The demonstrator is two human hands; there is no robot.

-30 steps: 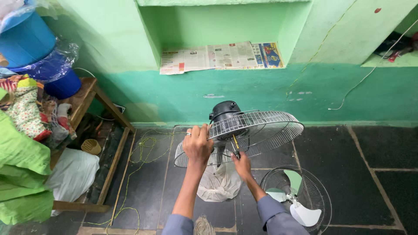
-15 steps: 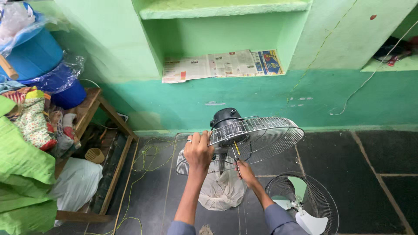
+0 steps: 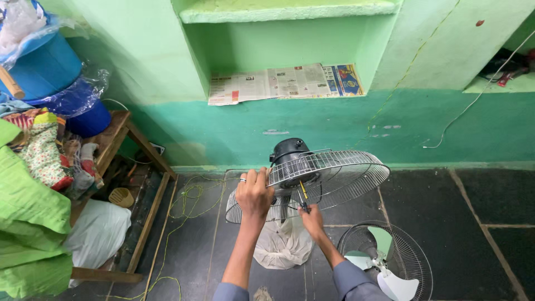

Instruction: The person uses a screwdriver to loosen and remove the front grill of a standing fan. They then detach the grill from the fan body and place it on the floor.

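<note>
Head view: one wire fan guard (image 3: 329,175) with one black motor (image 3: 290,153) sits at centre. The left hand (image 3: 253,194) grasps its rim at nine o'clock; the right hand (image 3: 312,218) grips one screwdriver (image 3: 302,195) at six. A second guard with blades (image 3: 387,262) lies at four o'clock.

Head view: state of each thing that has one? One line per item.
Rear fan guard: mounted on motor, tilted near flat, no blades in it.
Motor: black, attached behind guard.
Screwdriver: through the guard wires.
Left hand: gripping guard rim.
Right hand: closed on screwdriver.
Front guard with blades: detached, flat on floor.
Plastic bag: crumpled on floor.
Newspaper: spread flat in niche.
</note>
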